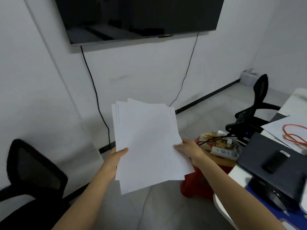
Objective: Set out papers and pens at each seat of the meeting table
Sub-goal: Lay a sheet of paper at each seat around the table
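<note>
- holding a loose, fanned stack of plain white paper sheets (pixel 147 143) up in mid-air over the grey floor, between two bare outstretched arms.
- gripped at its left edge by the left hand (pixel 116 159), thumb laid across the top sheet, fingers hidden under the paper.
- pinched at its right edge by the right hand (pixel 189 149), thumb on top, fingers curled out of sight beneath.
- just to the right, the rounded edge of a white meeting table (pixel 221 205), carrying a flat dark grey box (pixel 269 155) and a looped orange cable (pixel 294 135).
- beside the table, a red stool (pixel 199 185) bearing a white power strip (pixel 224 152).
- at lower left, a black mesh-backed office chair (pixel 33 166); at far right, a second black swivel chair (pixel 255 103).
- above, on the white wall, a large black flat screen (pixel 137 17).
</note>
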The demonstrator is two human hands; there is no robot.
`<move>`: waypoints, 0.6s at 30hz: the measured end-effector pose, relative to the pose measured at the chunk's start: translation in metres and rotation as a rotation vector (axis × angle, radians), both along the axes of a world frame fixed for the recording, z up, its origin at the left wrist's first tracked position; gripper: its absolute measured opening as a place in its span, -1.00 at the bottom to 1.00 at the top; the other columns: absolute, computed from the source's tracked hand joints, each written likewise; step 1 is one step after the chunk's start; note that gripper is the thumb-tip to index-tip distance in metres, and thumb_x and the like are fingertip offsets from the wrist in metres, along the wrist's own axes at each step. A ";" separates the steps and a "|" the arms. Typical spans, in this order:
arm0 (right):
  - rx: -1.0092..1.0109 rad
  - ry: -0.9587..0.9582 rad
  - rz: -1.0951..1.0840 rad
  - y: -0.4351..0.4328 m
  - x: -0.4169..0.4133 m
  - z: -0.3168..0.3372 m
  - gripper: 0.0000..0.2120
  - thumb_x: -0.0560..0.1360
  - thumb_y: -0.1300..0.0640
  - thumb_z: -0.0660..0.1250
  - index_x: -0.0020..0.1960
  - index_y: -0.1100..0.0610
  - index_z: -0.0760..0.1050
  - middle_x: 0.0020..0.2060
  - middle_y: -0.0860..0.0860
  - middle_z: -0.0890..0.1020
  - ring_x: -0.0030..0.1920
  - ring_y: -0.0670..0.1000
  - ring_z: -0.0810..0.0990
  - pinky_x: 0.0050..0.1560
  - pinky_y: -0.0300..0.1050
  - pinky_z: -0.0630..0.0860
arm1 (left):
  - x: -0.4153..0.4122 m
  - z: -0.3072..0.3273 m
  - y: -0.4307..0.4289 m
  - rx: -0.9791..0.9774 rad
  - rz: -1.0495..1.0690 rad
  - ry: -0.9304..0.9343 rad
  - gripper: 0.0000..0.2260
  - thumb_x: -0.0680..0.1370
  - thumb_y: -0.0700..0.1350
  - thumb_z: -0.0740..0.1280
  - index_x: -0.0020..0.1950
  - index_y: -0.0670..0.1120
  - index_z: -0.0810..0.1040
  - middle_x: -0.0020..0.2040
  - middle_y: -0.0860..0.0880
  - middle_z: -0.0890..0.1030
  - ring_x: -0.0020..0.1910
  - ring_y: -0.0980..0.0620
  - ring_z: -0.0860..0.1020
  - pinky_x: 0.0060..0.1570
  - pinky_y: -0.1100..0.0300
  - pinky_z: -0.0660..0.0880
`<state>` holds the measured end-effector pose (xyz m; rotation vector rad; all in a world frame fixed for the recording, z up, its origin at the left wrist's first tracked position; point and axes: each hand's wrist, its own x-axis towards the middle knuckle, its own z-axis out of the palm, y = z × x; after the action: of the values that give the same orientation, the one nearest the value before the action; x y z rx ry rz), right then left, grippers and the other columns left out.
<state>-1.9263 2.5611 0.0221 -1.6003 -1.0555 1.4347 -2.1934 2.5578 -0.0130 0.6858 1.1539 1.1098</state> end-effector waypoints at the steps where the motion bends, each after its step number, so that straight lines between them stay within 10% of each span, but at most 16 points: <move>1: 0.003 -0.002 -0.022 0.012 -0.002 0.000 -0.96 0.50 0.31 0.31 -0.06 0.21 0.50 -0.17 0.07 0.63 -0.21 0.04 0.61 -0.23 -0.12 0.54 | -0.003 -0.001 0.018 -0.012 -0.006 0.004 -0.73 0.56 -0.24 0.27 0.27 -0.16 0.47 0.04 -0.12 0.60 -0.01 -0.10 0.57 -0.08 0.03 0.52; 18: 0.007 -0.027 -0.315 0.248 0.107 -0.010 -0.93 0.49 0.31 0.32 -0.15 0.20 0.46 -0.03 0.23 0.59 -0.12 0.18 0.58 0.01 0.10 0.55 | 0.113 0.008 0.311 0.084 -0.305 0.042 -0.71 0.58 -0.27 0.23 0.30 -0.14 0.45 0.11 -0.11 0.60 0.02 -0.08 0.58 -0.04 0.07 0.53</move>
<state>-1.8191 2.8089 0.0118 -1.6979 -0.7791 1.1991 -2.0801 2.8689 -0.0052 0.9213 1.0025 0.8918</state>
